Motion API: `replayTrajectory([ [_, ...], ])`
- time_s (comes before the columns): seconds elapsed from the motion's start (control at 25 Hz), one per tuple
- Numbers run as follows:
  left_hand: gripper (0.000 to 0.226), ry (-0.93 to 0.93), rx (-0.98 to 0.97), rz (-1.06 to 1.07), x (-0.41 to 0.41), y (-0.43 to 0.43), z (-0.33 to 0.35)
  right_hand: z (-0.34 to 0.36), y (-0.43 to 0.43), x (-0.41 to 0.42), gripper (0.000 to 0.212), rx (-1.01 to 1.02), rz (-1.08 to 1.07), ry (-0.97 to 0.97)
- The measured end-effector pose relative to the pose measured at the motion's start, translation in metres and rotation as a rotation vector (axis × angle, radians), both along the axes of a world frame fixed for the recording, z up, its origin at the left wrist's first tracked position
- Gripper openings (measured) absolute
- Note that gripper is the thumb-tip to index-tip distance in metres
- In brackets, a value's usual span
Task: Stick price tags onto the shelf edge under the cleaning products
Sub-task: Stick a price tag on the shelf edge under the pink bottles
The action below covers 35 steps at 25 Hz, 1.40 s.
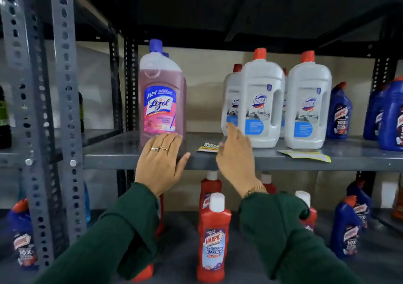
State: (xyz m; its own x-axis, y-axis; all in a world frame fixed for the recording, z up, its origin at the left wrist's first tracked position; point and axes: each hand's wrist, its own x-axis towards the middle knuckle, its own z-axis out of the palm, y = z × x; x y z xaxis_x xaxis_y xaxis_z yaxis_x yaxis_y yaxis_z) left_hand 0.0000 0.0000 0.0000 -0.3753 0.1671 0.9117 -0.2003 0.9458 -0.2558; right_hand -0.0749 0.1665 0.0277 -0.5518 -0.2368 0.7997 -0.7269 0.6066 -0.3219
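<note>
The pink Lizol bottle [162, 91] stands on the shelf [283, 162]. Below it the left hand [161, 157] lies flat, fingers spread, grasping nothing. Right of it, the loose right hand [236, 155] touches a "SUPER SAVER" price tag [208, 147]; beyond stand white Domex bottles [261, 104].

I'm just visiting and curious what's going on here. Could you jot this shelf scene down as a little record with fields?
setting: grey metal shelf stocked with cleaning products
left hand: flat on the shelf edge, in front of the pink Lizol bottle
right hand: reaching to the yellow price tag lying on the shelf; grip not clear
other tag: second yellow tag lying before the white Domex bottles
shelf below: red Harpic bottle
tags on this shelf's edge: none visible
</note>
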Motion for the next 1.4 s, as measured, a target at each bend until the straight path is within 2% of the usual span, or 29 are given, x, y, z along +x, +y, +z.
replayTrajectory([
  [0.08, 0.039, 0.002, -0.017, 0.042, -0.003, -0.011, -0.006, 0.005, -0.008, -0.008, 0.047, 0.035, -0.116, -0.106],
  [0.2, 0.035, 0.000, -0.039, 0.062, -0.003, -0.017, -0.017, 0.012, -0.011, -0.013, 0.044, 0.194, -0.243, -0.342],
  [0.28, 0.035, -0.034, 0.012, 0.061, 0.000, -0.013, -0.017, 0.011, -0.015, -0.011, 0.039, 0.213, -0.277, -0.333],
  [0.32, 0.036, -0.042, 0.052, 0.057, 0.001, -0.010, -0.016, 0.011, -0.016, -0.010, 0.033, 0.150, -0.261, -0.236],
  [0.4, 0.038, -0.027, 0.172, -0.030, 0.004, -0.007, -0.013, 0.007, -0.017, -0.006, 0.018, -0.152, -0.101, -0.029],
  [0.48, 0.040, -0.010, 0.313, -0.232, 0.010, -0.008, -0.012, 0.000, -0.015, 0.015, 0.025, -0.433, 0.185, -0.084],
  [0.52, 0.043, -0.018, 0.387, -0.374, 0.015, -0.010, -0.010, -0.004, -0.013, 0.026, 0.030, -0.476, 0.324, -0.136],
  [0.6, 0.054, -0.065, 0.474, -0.640, 0.026, -0.015, -0.002, -0.011, -0.013, 0.044, 0.035, -0.329, 0.487, -0.175],
  [0.64, 0.054, -0.105, 0.448, -0.692, 0.032, -0.020, 0.001, -0.014, -0.015, 0.050, 0.035, -0.221, 0.518, -0.149],
  [0.76, 0.032, -0.219, 0.265, -0.582, 0.040, -0.041, 0.005, -0.022, -0.028, 0.051, 0.026, -0.034, 0.513, -0.027],
  [0.88, 0.032, -0.264, 0.209, -0.529, 0.043, -0.052, 0.000, -0.029, -0.039, 0.047, 0.015, -0.023, 0.473, 0.059],
  [1.0, 0.032, -0.251, 0.167, -0.519, 0.041, -0.054, -0.005, -0.039, -0.045, 0.043, 0.008, 0.028, 0.337, 0.365],
  [1.04, 0.032, -0.263, 0.178, -0.522, 0.041, -0.055, -0.004, -0.041, -0.046, 0.041, 0.010, 0.031, 0.308, 0.410],
  [1.24, 0.036, -0.299, 0.162, -0.509, 0.042, -0.059, -0.009, -0.043, -0.043, 0.037, 0.015, 0.013, 0.317, 0.246],
  [1.4, 0.032, -0.226, 0.170, -0.500, 0.042, -0.059, -0.010, -0.040, -0.047, 0.039, 0.014, -0.026, 0.288, 0.205],
])
